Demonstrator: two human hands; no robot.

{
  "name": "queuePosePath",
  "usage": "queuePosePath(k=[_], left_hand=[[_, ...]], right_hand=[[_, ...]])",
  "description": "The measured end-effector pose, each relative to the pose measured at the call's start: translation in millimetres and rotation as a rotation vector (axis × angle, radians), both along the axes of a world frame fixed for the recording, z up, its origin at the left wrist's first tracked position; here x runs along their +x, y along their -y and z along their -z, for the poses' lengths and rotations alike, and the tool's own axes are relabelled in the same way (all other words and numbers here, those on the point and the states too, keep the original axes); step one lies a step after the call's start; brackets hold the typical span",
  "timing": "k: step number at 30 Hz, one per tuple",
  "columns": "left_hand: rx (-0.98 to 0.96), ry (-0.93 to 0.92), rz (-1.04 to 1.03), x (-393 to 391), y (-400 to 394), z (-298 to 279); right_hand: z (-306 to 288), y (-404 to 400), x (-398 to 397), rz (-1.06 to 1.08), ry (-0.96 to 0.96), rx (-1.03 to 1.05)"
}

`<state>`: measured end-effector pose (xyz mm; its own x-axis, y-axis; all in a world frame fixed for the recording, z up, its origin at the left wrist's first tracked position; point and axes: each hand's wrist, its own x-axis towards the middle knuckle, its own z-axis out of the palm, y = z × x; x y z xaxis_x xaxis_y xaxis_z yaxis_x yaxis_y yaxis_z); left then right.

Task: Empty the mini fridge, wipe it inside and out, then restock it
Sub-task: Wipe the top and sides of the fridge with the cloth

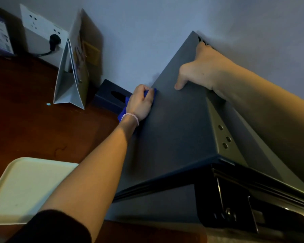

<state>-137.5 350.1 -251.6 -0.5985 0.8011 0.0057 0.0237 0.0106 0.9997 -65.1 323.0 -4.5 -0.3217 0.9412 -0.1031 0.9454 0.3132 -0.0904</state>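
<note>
Tissue box (111,99) and paper bag (72,76) crowd the fridge's (174,123) left side.

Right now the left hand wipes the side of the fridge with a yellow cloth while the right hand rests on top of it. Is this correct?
Not quite: the cloth is blue, not yellow. The head view shows the left hand holding it against the side of the fridge, while the right hand rests on top, at the back edge by the wall.
</note>
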Motion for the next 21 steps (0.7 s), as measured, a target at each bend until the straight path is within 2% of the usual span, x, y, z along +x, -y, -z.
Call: queuePosePath(k=[6,9,12,16,21], left_hand=[[0.107,-0.008,-0.038,32.9,76.0,26.1],[0.129,0.001,-0.041,47.1,112.0,18.5],[0.216,0.007,-0.061,54.1,133.6,-12.6],[0.376,-0.047,-0.053,56.5,135.3,-66.8],[0.32,-0.04,-0.015,35.5,87.3,-85.4]], right_hand=[[2.0,2.2,0.5,-0.006,-0.013,0.01],[3.0,6.5,1.5,-0.01,-0.034,-0.003],[-0.6,11.2,3.0,-0.033,-0.057,-0.016],[-1.3,24.6,18.2,-0.074,-0.001,-0.025],[4.7,37.3,26.5,-0.102,0.061,0.008]])
